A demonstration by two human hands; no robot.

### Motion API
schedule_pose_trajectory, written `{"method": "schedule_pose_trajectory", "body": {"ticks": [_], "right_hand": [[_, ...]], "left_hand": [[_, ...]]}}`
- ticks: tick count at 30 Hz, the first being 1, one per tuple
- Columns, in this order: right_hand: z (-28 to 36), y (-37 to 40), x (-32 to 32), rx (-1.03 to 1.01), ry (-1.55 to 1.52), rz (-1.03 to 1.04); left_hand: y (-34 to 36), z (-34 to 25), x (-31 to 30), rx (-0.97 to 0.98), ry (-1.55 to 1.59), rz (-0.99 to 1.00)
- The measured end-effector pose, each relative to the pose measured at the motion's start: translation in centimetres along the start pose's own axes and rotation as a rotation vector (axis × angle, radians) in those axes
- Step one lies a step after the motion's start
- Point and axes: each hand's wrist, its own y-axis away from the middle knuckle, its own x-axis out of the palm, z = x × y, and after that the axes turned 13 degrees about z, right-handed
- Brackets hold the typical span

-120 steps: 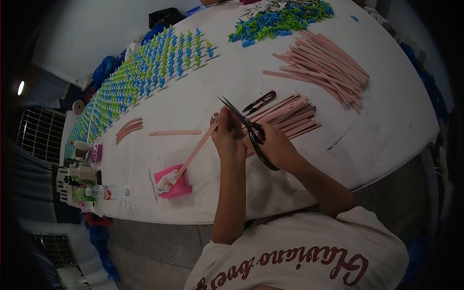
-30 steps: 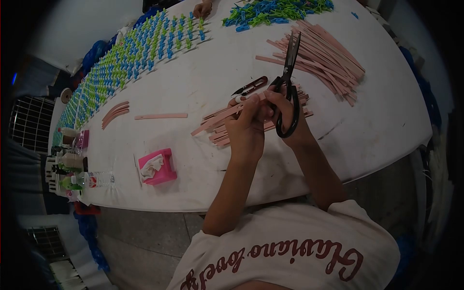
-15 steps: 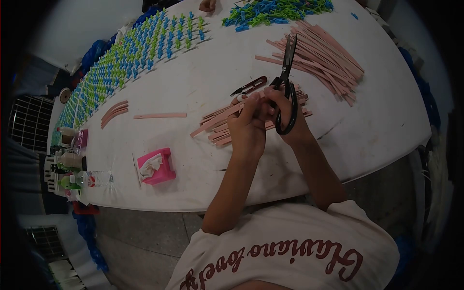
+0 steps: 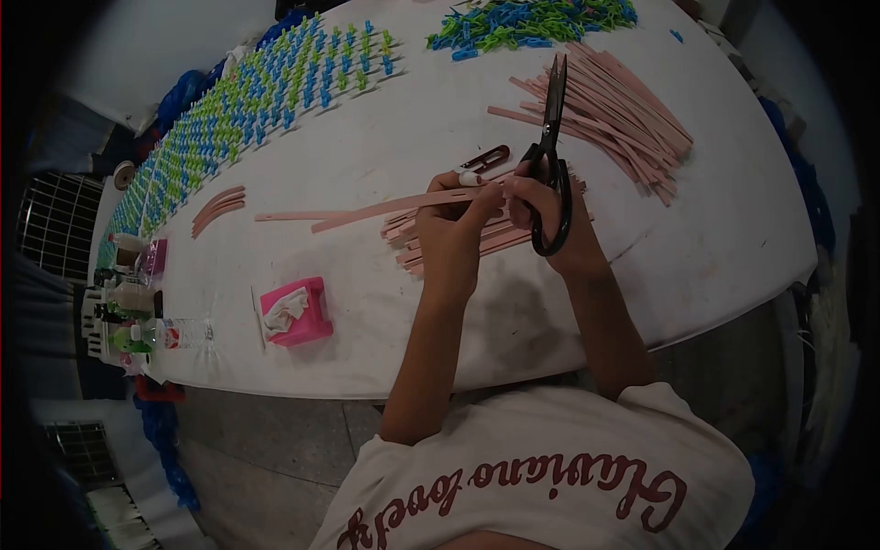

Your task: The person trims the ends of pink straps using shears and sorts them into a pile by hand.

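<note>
My left hand (image 4: 451, 231) pinches a long pink strip (image 4: 380, 207) that reaches out to the left over the table. Black scissors (image 4: 554, 119) hang on my right hand (image 4: 547, 209), blades pointing away and closed, while its fingertips meet the strip's end beside my left fingertips. A white wrap covers one left fingertip. Under both hands lies a pile of pink strips (image 4: 412, 252). Small dark red thread snips (image 4: 488, 159) rest just beyond my left hand. Another single strip (image 4: 280, 216) lies flat to the left, partly behind the held one.
A bigger pile of pink strips (image 4: 623, 115) lies at the back right, near heaped blue and green clips (image 4: 532, 23). Rows of clips (image 4: 266, 92) fill the back left. Short curved strips (image 4: 218, 211), a pink tissue box (image 4: 318, 310) and a plastic bottle (image 4: 183, 334) are on the left.
My left hand has shifted left, and the held strip now extends much farther left. The scissors have turned slightly more upright. The other person's hand at the top has left view.
</note>
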Motion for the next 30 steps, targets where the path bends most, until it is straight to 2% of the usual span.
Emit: {"method": "schedule_pose_trajectory", "body": {"ticks": [2,4,7,13,14,16,30], "right_hand": [[0.3,0.1,0.3,0.020,-0.059,0.012],[0.4,0.5,0.6,0.087,-0.270,0.028],[0.7,0.5,0.4,0.157,-0.134,0.147],[0.9,0.8,0.9,0.231,-0.223,0.230],[0.7,0.7,1.0,0.233,-0.223,0.232],[0.0,0.7,1.2,0.197,-0.431,0.160],[-0.1,0.7,1.1,0.204,-0.469,0.168]], "left_hand": [[0.2,-1.0,0.2,0.013,-0.085,0.037],[0.6,-1.9,0.5,0.009,-0.131,0.053],[0.7,-2.3,-1.1,-0.081,-0.263,0.123],[0.9,-3.6,-1.4,-0.146,-0.250,0.120],[0.9,-3.6,-1.3,-0.146,-0.250,0.117],[1.1,-3.3,-1.0,-0.069,-0.248,0.080],[1.4,-2.6,-1.3,-0.065,-0.248,0.045]]}}
